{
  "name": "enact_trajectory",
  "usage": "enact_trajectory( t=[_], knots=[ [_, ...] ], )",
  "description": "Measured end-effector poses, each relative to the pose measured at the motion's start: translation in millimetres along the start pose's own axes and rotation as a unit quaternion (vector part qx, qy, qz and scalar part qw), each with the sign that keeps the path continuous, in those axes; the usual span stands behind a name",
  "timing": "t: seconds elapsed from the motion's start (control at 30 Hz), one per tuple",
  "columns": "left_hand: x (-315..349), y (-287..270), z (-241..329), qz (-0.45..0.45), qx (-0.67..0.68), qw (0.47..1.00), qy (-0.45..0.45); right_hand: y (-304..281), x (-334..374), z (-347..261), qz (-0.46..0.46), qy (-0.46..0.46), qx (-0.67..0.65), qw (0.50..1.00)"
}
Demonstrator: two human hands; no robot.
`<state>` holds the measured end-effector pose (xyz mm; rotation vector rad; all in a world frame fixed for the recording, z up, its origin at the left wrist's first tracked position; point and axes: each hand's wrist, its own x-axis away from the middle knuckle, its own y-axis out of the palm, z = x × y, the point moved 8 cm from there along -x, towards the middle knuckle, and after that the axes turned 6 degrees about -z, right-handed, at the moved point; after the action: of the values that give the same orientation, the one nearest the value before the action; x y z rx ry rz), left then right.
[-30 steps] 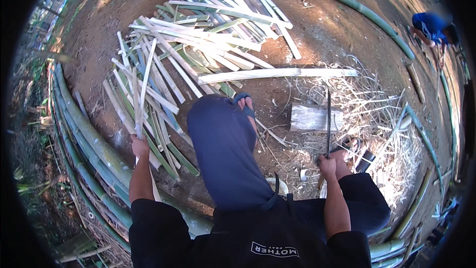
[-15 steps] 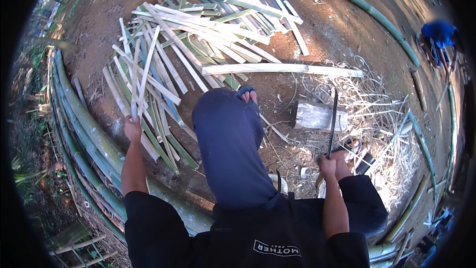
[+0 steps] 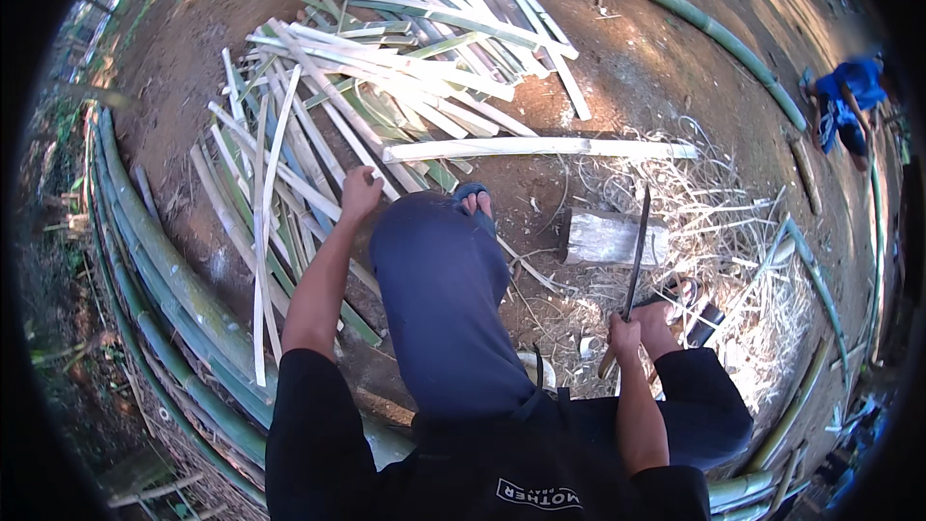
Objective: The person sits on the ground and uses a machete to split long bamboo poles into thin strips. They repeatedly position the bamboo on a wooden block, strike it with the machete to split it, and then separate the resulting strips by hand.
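Note:
My left hand (image 3: 362, 193) is above the right side of a pile of split bamboo strips (image 3: 318, 125), just short of the left end of a long pale bamboo strip (image 3: 540, 149). Its fingers are loosely bent, slightly apart, with nothing visible in them. Two narrow bamboo strips (image 3: 260, 260) lie across the pile's left side. In my right hand (image 3: 625, 333) is the handle of a machete (image 3: 639, 256), its long dark blade pointing up and away. Left of the blade a short squared wood block (image 3: 610, 237) rests on the ground.
Pale bamboo shavings (image 3: 743, 260) cover the ground around the block and my right foot. Thick green bamboo poles (image 3: 174, 260) curve along the left, and another pole (image 3: 709, 29) lies far right. A person in blue (image 3: 849, 101) bends over at the right edge.
My left hand has let go of the narrow strips on the left and moved right, toward the long pale strip. The machete stays in my right hand. The person in blue has shifted posture.

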<state>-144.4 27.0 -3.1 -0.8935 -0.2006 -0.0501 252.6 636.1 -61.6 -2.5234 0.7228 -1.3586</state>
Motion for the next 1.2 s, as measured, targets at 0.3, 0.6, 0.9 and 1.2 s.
enact_trajectory(
  t=[0.3,0.6,0.9,1.2],
  knots=[
    [139,-49,-16,0.418,-0.121,0.868,-0.238,-3,11,4,-0.001,0.003,0.015,1.0],
    [335,-43,-185,0.297,-0.075,0.801,-0.515,0,-4,15,-0.026,0.002,0.011,1.0],
    [373,-36,-353,0.279,0.189,0.769,-0.544,4,13,-9,-0.039,-0.021,0.017,0.999],
    [374,-24,-345,0.225,0.242,0.728,-0.601,11,19,-8,-0.046,-0.005,0.002,0.999]
  ],
)
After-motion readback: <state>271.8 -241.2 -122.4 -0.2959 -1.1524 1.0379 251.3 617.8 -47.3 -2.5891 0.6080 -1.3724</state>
